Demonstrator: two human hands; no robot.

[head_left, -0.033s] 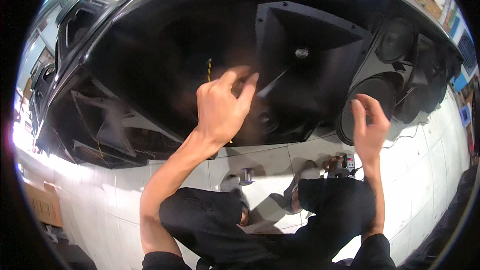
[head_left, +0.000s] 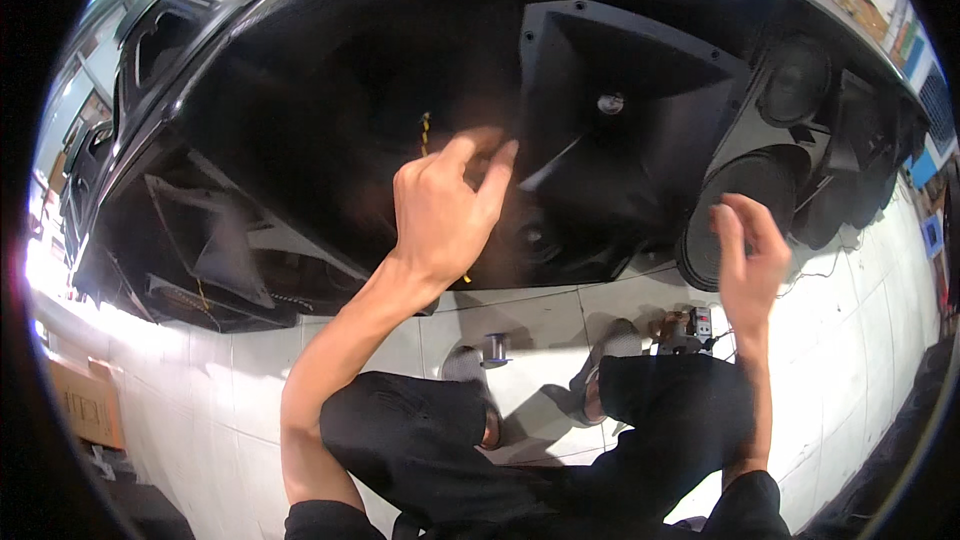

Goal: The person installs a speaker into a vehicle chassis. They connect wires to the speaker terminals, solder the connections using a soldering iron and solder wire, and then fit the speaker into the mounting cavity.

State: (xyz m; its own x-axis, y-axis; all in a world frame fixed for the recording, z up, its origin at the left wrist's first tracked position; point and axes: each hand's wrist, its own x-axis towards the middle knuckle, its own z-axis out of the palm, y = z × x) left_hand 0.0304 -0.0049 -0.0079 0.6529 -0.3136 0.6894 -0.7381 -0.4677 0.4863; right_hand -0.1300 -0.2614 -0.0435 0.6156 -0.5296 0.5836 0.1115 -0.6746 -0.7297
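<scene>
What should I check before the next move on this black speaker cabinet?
1. Left hand at the cabinet opening: ok, raised beside the horn.
2. Left hand grip: cannot tell, fingers blurred.
3. Right hand free: ok, open, holding nothing, near the round speaker.
4. Yellow-black wire clear of fingers: cannot tell.
5. Small metal spool on the floor within reach: ok, between the knees.

Our left hand sits left of the horn; our right hand lies right, the spool below between them.
</scene>
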